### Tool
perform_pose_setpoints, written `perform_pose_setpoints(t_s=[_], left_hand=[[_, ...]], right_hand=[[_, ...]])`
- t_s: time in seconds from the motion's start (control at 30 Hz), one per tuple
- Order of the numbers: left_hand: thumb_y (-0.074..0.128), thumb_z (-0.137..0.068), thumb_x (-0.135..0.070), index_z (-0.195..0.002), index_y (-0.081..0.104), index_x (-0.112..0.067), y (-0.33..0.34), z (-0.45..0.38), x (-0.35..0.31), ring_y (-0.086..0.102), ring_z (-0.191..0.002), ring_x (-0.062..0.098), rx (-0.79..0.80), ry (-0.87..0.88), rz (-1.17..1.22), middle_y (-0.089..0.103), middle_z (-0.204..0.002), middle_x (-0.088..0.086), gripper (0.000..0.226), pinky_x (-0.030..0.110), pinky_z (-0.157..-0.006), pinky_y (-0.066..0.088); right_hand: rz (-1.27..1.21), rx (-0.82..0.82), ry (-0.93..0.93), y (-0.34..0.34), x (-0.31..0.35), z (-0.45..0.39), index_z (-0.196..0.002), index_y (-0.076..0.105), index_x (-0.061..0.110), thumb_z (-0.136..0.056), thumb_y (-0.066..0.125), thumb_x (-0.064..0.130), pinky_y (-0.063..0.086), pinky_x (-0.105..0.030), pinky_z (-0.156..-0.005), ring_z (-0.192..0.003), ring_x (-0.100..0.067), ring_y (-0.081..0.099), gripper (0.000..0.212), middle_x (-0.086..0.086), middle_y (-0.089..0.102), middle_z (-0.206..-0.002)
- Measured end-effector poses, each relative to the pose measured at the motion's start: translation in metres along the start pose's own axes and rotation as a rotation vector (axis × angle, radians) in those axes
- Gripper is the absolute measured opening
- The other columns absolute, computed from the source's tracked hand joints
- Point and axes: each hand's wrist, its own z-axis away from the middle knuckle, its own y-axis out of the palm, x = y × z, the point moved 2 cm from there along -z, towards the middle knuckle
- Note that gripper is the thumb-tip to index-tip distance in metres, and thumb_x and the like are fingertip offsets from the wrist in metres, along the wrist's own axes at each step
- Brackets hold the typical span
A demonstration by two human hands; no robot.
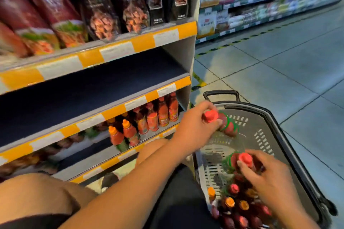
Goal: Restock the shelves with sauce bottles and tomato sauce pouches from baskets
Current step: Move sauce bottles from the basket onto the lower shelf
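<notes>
On my left stands the shelf unit [141,42] — pouches [61,24] on top, a bare dark shelf [89,89] under them, sauce bottles [160,115] lower down. My left hand [197,126] is curled round the neck of a red-capped bottle [221,121], holding it over the grey basket [260,122]. Further right, my right hand [266,173] grips a second red-capped bottle [243,160] just above the bottles packed in the basket's near end [236,208] — both hands are clamped on their bottles, well apart.
</notes>
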Motion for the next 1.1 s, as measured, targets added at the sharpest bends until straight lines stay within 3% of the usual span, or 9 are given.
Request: perform_pose_setpoints(t_s=[0.1,0.2,0.33,0.43,0.5,0.6,0.73,0.87,1.1], left_hand=[[0.077,-0.090,-0.015,-0.100,0.066,-0.024,-0.060,0.027,-0.029,0.062,-0.066,0.020,-0.152,0.087,0.155,0.066,-0.083,0.002,0.018,0.037,-0.059,0.057],[0.078,-0.091,-0.012,-0.104,0.067,-0.021,-0.123,0.062,-0.050,0.064,-0.060,0.035,-0.310,0.143,0.179,0.067,-0.077,0.010,0.019,0.041,-0.050,0.055],[0.079,-0.089,-0.011,-0.106,0.070,-0.022,-0.206,0.120,-0.060,0.063,-0.058,0.032,-0.508,0.183,0.134,0.066,-0.075,0.005,0.021,0.051,-0.054,0.059],[0.078,-0.090,-0.009,-0.110,0.071,-0.019,-0.256,0.165,-0.055,0.065,-0.059,0.039,-0.641,0.158,0.126,0.068,-0.077,0.012,0.023,0.051,-0.054,0.060],[0.077,-0.091,-0.010,-0.111,0.071,-0.020,-0.284,0.192,-0.050,0.066,-0.058,0.039,-0.733,0.138,0.114,0.069,-0.080,0.015,0.023,0.045,-0.055,0.060],[0.076,-0.092,-0.012,-0.111,0.071,-0.020,-0.314,0.224,-0.033,0.066,-0.061,0.040,-0.844,0.066,0.095,0.068,-0.085,0.017,0.021,0.044,-0.056,0.061],[0.077,-0.091,-0.011,-0.111,0.070,-0.022,-0.342,0.250,0.009,0.067,-0.061,0.036,-0.931,-0.017,0.072,0.069,-0.085,0.009,0.023,0.042,-0.056,0.062],[0.078,-0.090,-0.012,-0.110,0.069,-0.026,-0.362,0.270,0.054,0.068,-0.059,0.022,-0.999,-0.095,-0.018,0.070,-0.087,0.004,0.026,0.035,-0.053,0.060],[0.081,-0.088,-0.021,-0.109,0.068,-0.035,-0.371,0.292,0.131,0.070,-0.073,0.019,-1.040,-0.266,-0.072,0.072,-0.089,-0.010,0.028,0.040,-0.063,0.061]], right_hand=[[-0.050,-0.051,-0.057,-0.025,0.043,0.001,-0.097,0.073,0.038,-0.079,0.087,0.029,0.046,-0.023,-0.065,-0.073,0.005,0.064,0.024,0.021,0.069,-0.086],[-0.172,-0.092,-0.117,-0.042,0.088,-0.003,-0.094,0.073,0.042,-0.075,0.081,0.046,0.050,-0.021,-0.066,-0.081,0.004,0.066,0.020,0.018,0.072,-0.084],[-0.380,-0.137,-0.200,-0.052,0.155,-0.010,-0.095,0.076,0.044,-0.076,0.080,0.049,0.050,-0.012,-0.076,-0.086,-0.004,0.069,0.020,0.016,0.076,-0.087],[-0.507,-0.133,-0.275,-0.038,0.200,-0.013,-0.098,0.077,0.040,-0.084,0.083,0.033,0.058,-0.029,-0.083,-0.086,-0.010,0.073,0.018,0.013,0.077,-0.090],[-0.566,-0.070,-0.309,-0.020,0.226,-0.014,-0.101,0.078,0.034,-0.086,0.082,0.028,0.061,-0.040,-0.085,-0.087,-0.017,0.075,0.017,0.006,0.079,-0.091],[-0.643,0.059,-0.336,0.009,0.264,-0.013,-0.095,0.080,0.028,-0.088,0.079,0.019,0.060,-0.028,-0.074,-0.080,-0.017,0.074,0.012,0.000,0.079,-0.086],[-0.649,0.196,-0.344,0.057,0.303,-0.014,-0.095,0.079,0.022,-0.090,0.077,0.020,0.061,-0.036,-0.069,-0.076,-0.020,0.074,0.006,-0.002,0.078,-0.082],[-0.629,0.316,-0.324,0.118,0.325,-0.020,-0.096,0.078,0.018,-0.091,0.076,0.016,0.057,-0.029,-0.056,-0.062,-0.019,0.068,0.006,-0.011,0.075,-0.074],[-0.491,0.435,-0.249,0.239,0.329,-0.040,-0.088,0.079,0.026,-0.083,0.082,0.027,0.061,-0.033,-0.064,-0.077,-0.014,0.074,0.006,0.006,0.077,-0.080]])
